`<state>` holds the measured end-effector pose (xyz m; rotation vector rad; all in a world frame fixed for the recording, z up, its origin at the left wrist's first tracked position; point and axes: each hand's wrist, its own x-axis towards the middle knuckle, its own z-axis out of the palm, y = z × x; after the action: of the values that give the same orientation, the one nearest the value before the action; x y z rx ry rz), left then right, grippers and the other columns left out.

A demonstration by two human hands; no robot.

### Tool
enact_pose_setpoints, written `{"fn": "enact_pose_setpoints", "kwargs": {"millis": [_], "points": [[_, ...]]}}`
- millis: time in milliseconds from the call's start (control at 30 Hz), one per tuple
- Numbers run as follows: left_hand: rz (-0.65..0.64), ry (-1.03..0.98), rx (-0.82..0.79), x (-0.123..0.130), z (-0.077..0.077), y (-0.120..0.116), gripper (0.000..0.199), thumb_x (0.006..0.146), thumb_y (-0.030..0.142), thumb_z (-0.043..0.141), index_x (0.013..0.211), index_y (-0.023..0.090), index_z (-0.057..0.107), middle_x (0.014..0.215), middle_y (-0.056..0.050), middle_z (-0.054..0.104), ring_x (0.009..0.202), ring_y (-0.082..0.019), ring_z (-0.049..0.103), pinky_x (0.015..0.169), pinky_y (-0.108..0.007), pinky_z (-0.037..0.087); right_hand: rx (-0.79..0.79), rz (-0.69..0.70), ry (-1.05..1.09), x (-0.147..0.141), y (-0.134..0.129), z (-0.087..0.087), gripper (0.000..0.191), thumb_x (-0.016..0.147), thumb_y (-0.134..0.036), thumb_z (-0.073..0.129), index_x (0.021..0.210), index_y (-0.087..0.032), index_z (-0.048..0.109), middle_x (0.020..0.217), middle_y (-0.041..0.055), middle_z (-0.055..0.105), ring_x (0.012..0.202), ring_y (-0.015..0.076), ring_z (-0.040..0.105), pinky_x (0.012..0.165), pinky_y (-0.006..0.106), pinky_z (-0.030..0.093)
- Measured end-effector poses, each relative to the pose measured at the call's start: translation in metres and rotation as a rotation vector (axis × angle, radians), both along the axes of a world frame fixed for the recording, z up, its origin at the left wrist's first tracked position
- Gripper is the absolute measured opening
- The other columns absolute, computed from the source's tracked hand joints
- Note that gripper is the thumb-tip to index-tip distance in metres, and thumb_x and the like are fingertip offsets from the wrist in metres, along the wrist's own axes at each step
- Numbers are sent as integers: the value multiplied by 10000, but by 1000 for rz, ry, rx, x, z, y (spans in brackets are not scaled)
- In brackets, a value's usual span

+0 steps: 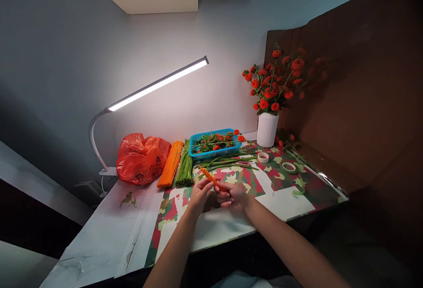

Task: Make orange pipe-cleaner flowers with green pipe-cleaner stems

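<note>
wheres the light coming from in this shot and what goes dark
Head view: the lamp glows white, brightening the wall behind it; head view, right: the brown board sinks into shadow; head view, middle: the held orange piece is lit, though too small for fine detail.

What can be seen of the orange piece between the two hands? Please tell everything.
The orange piece is slim, fuzzy-looking and ridged, as if coiled. It slants over the table, far end pointing up-left in the picture. The left hand and right hand hold it, hiding part.
</note>
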<state>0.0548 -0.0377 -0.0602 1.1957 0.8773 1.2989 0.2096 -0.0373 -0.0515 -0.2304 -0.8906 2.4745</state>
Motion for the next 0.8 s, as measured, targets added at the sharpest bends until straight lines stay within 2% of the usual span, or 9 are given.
{"fn": "enact_pose_setpoints", "kwargs": {"millis": [267, 500, 700, 800], "points": [[38, 35, -10, 0, 1, 1, 268, 638, 351, 708, 802, 144, 754, 854, -94, 725, 873, -244, 638, 850, -333, 450, -15, -15, -51, -1, -1, 2, 322, 973, -323, 322, 732, -162, 463, 413, -112, 251, 346, 47, 63, 358, 154, 117], [41, 33, -30, 1, 4, -1, 272, 641, 329, 704, 827, 137, 755, 700, -61, 705, 755, -215, 636, 808, -326, 458, -29, -32, -85, -1, 0, 1, 321, 975, -328, 322, 737, -162, 460, 418, -111, 246, 346, 43, 74, 365, 153, 118], [3, -33, -87, 2, 3, -1, 321, 643, 362, 731, 860, 126, 746, 834, -98, 719, 830, -216, 638, 808, -303, 460, -54, -15, -65, 1, 2, 1, 306, 965, -347, 352, 724, -175, 432, 417, -115, 243, 345, 45, 64, 362, 155, 116], [7, -34, -84, 2, 2, -1, 336, 644, 381, 738, 860, 125, 744, 835, -102, 718, 828, -215, 639, 783, -297, 469, -47, -10, -52, 1, 2, 0, 308, 967, -340, 338, 723, -175, 429, 416, -113, 257, 346, 48, 61, 361, 154, 117]]}}
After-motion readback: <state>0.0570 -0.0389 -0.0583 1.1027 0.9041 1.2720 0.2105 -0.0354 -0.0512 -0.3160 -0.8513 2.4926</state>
